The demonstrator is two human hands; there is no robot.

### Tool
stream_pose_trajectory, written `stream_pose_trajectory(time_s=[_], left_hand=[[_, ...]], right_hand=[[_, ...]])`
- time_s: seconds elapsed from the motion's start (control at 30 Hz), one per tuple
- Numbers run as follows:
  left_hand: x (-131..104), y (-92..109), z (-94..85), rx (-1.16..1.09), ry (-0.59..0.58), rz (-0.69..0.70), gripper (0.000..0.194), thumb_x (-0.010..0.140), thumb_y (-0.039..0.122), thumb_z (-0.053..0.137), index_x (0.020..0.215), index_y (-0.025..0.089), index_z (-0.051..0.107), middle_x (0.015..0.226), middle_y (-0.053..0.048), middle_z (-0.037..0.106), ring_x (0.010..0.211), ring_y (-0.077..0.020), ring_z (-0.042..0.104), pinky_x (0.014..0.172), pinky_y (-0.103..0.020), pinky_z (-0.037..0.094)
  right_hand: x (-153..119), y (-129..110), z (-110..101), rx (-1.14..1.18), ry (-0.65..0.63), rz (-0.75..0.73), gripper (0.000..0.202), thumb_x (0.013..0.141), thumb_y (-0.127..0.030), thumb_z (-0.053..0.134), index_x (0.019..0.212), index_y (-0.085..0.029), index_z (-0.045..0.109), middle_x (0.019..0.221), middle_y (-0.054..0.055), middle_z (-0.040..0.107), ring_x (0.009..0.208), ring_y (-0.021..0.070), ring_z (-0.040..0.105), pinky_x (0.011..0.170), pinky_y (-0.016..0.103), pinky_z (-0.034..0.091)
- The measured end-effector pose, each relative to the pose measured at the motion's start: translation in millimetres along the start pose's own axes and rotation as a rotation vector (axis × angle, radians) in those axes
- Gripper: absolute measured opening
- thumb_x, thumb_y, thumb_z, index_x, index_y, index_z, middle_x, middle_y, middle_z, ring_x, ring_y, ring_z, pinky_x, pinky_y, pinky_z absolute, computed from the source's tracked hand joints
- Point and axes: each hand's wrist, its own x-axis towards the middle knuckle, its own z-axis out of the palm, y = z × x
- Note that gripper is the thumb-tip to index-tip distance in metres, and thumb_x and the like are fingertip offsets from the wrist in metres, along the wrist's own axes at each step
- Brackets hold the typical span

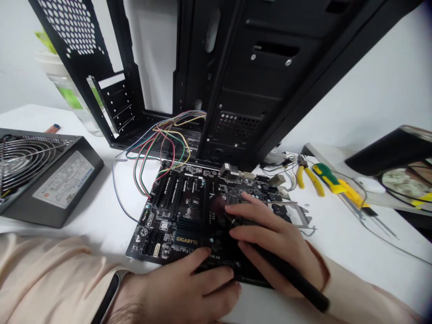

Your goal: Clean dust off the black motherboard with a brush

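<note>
A black GIGABYTE motherboard (194, 202) lies on the white table in front of me. My left hand (192, 283) rests on the board's near edge, its fingers apart and pressing on the surface. Between the thumb and fingers of my right hand (270, 236) is a black-handled brush (290, 274), its handle slanting down to the right. The brush's dark tip is blurred and sits over the middle of the board. Thin coloured wires (168, 135) run from the computer case (263, 81) to the board's left side.
At the left lies a power supply (67, 180) with a fan grille. Pliers (308, 177) and a green-and-yellow screwdriver (327, 177) lie at the right, near a metal I/O plate (302, 216). A clear bottle (72, 94) stands behind the case.
</note>
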Motion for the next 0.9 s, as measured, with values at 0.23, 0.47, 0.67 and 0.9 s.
stream_pose_trajectory(time_s=[0.23, 0.47, 0.67, 0.9], left_hand=[[-0.2, -2.1, -1.4, -0.004, 0.002, -0.004, 0.018, 0.095, 0.035, 0.054, 0.088, 0.036, 0.071, 0.118, 0.01, 0.064, 0.112, -0.014, 0.05, 0.093, -0.035, 0.038], [0.2, -1.7, -1.6, 0.021, -0.019, 0.014, 0.017, 0.095, 0.036, 0.054, 0.09, 0.036, 0.071, 0.121, 0.011, 0.062, 0.111, -0.0145, 0.051, 0.092, -0.035, 0.039], [-0.3, -1.3, -0.9, 0.003, -0.009, 0.004, 0.016, 0.094, 0.035, 0.055, 0.089, 0.037, 0.071, 0.119, 0.01, 0.063, 0.112, -0.0158, 0.049, 0.092, -0.036, 0.039], [-2.3, -0.5, 1.5, 0.008, -0.033, 0.017, 0.013, 0.092, 0.037, 0.058, 0.089, 0.037, 0.071, 0.12, 0.01, 0.062, 0.11, -0.0165, 0.049, 0.092, -0.036, 0.04]], right_hand=[[0.8, 2.4, 1.6, -0.064, 0.026, 0.039, 0.023, 0.083, -0.006, 0.049, 0.099, -0.019, 0.06, 0.116, 0.011, 0.063, 0.114, 0.0163, 0.058, 0.113, 0.04, 0.034], [3.4, 1.6, 0.0, -0.053, -0.027, 0.007, 0.022, 0.083, -0.008, 0.049, 0.098, -0.02, 0.06, 0.111, 0.01, 0.067, 0.106, 0.0178, 0.063, 0.104, 0.041, 0.045], [6.1, -1.4, -1.8, -0.004, -0.071, -0.013, 0.021, 0.083, -0.009, 0.049, 0.095, -0.021, 0.06, 0.11, 0.008, 0.068, 0.106, 0.0188, 0.063, 0.1, 0.04, 0.049], [6.6, -0.6, -1.7, 0.001, -0.083, -0.042, 0.02, 0.084, -0.011, 0.048, 0.096, -0.021, 0.059, 0.111, 0.009, 0.067, 0.106, 0.0173, 0.063, 0.099, 0.036, 0.049]])
